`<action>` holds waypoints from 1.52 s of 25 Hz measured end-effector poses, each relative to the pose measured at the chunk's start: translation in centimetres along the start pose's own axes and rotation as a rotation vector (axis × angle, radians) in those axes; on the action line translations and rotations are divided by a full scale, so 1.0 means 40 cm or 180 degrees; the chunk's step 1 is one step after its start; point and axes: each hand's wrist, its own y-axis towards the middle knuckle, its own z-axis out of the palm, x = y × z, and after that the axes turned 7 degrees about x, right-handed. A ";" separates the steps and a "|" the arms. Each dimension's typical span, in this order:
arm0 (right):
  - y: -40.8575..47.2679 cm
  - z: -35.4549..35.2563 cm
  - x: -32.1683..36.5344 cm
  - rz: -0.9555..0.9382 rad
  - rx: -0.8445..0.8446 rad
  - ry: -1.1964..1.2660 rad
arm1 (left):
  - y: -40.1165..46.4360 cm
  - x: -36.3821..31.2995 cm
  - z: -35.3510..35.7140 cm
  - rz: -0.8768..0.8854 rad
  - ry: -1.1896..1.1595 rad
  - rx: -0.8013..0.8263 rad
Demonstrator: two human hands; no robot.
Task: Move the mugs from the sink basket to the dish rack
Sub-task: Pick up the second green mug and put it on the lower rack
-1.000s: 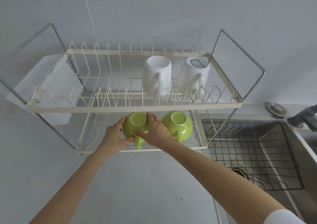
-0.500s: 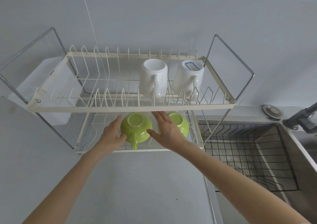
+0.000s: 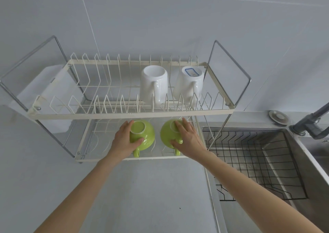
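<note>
A cream two-tier wire dish rack [image 3: 135,116] stands on the counter. Two white mugs [image 3: 154,85] [image 3: 188,84] rest upside down on its upper tier. On the lower tier sit two green mugs, both upside down with handles toward me. My left hand [image 3: 123,140] wraps the left green mug [image 3: 145,135]. My right hand [image 3: 187,138] lies over the right green mug [image 3: 166,134], thumb by its handle. The black wire sink basket [image 3: 254,163] to the right holds no mugs that I can see.
A steel sink [image 3: 318,165] surrounds the basket, with a dark faucet [image 3: 309,124] at the far right and a round metal plug [image 3: 278,117] behind it. A translucent plastic holder [image 3: 48,97] hangs on the rack's left end. Grey counter [image 3: 142,197] lies in front.
Both hands were around the left green mug. My right hand has shifted right onto the right green mug; my left hand has stayed on the left one.
</note>
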 end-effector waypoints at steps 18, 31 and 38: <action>0.002 -0.018 -0.032 -0.0064 0.0189 0.0116 | 0.005 -0.038 0.040 0.0067 0.0212 0.0050; -0.006 -0.007 -0.037 -0.0149 0.0122 0.0003 | 0.011 -0.025 0.047 0.0037 0.0376 0.0088; -0.038 -0.026 -0.027 -0.0164 0.0046 -0.0303 | -0.012 -0.056 0.040 -0.0005 0.0684 -0.0016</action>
